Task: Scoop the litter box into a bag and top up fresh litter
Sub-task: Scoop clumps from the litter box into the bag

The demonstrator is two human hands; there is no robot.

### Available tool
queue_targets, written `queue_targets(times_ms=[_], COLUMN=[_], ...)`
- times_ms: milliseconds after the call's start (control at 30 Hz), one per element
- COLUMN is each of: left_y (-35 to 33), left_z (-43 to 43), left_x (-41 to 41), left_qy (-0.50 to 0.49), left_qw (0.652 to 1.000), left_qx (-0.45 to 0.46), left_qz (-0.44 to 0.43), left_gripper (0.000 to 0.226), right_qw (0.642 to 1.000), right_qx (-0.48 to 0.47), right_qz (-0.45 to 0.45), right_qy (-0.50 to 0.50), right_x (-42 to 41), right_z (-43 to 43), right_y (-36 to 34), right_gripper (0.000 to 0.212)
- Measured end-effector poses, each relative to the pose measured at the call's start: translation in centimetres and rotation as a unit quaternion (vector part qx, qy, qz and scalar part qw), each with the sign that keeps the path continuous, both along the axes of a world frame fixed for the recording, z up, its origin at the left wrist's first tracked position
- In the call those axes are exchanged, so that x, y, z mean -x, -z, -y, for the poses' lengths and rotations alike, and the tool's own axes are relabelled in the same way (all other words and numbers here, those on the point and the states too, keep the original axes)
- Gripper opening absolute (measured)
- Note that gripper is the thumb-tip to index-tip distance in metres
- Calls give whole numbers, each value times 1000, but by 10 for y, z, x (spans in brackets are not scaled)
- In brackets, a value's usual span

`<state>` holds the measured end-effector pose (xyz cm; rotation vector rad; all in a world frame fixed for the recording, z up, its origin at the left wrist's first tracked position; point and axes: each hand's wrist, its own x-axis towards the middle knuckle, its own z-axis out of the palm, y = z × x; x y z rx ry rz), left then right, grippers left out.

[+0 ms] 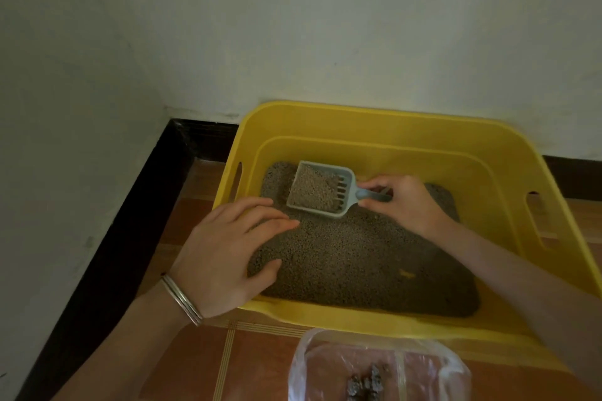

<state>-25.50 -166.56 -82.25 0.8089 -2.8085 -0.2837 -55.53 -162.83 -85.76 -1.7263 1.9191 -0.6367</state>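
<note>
Some clumps (365, 384) are already bagged at 6 o'clock; a loaded scoop (321, 189) is pinched by the right hand (402, 202), while the left hand (228, 254) is held flat, fingers straight, over the litter (358, 257). Topping-up is judged outstanding.

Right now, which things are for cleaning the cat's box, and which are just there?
For the job:
yellow plastic litter box
brown grainy litter
grey slotted plastic scoop, held by the right hand
clear plastic bag holding dark clumps
left hand

Just there:
silver bangles
orange floor tiles
white wall
</note>
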Motion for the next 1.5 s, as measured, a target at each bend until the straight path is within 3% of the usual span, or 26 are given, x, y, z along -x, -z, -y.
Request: queue_targets(times_ms=[667, 933, 1133, 1333, 1500], left_y=[4, 6, 3, -1, 35], left_z=[-1, -17, -39, -94, -135], left_x=[-1, -7, -19, -31, -30], left_qy=[-3, -13, 1, 130, 163], left_qw=[1000, 999, 999, 988, 986], left_qx=[22, 30, 12, 43, -22], left_qz=[0, -29, -45, -70, -37], left_gripper=[46, 41, 42, 40, 44], right_qw=[999, 996, 997, 999, 1000], right_qx=[-11, -12, 23, 29, -2], right_qz=[-25, 20, 33, 22, 5], right_qy=[29, 84, 67, 18, 13], right_x=[5, 5, -5, -24, -24], right_z=[-74, -108, -153, -213, -247], right_y=[-43, -49, -89, -102, -64], right_gripper=[30, 30, 33, 34, 36])
